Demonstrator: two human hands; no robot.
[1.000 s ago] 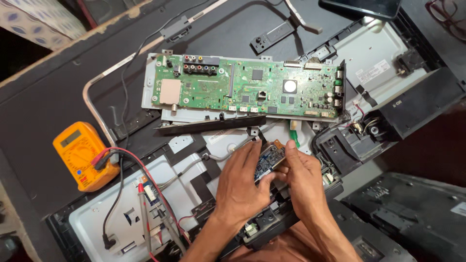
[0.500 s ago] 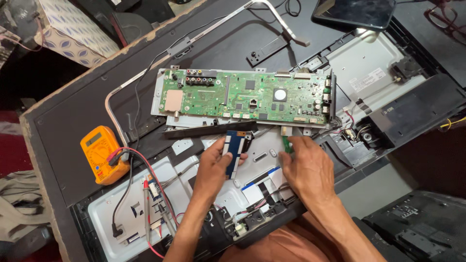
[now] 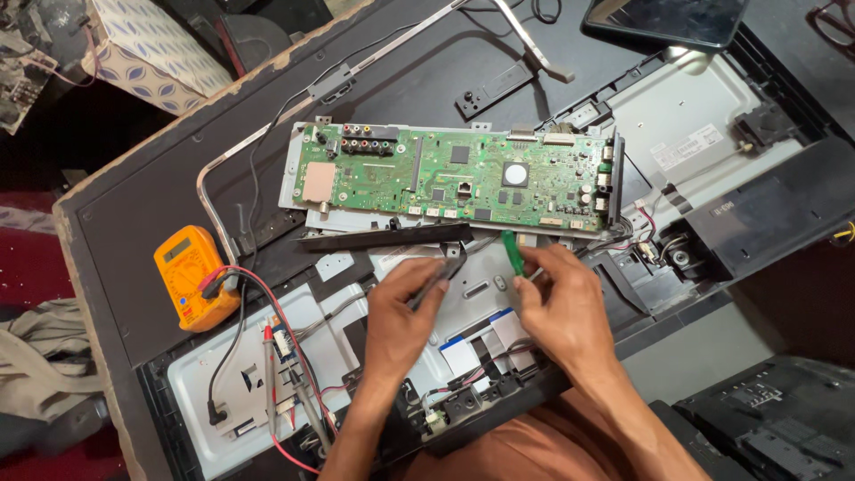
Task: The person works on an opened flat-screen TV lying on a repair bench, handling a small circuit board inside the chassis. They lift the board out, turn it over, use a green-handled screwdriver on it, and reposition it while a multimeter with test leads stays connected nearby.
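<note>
Right hand (image 3: 559, 307) closed around green screwdriver (image 3: 511, 256); left hand (image 3: 403, 312) pinching black cable (image 3: 445, 273).

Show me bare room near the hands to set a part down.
Free: dark panel between green circuit board and yellow multimeter; also dark panel above the board. Crowded: around left hand and right hand holding green screwdriver, with cables and brackets.

dark worktable (image 3: 134, 223), opened TV chassis (image 3: 677, 134) across it, orange multimeter (image 3: 189, 276) left of chassis, metal strip (image 3: 525, 40) beyond chassis
</note>
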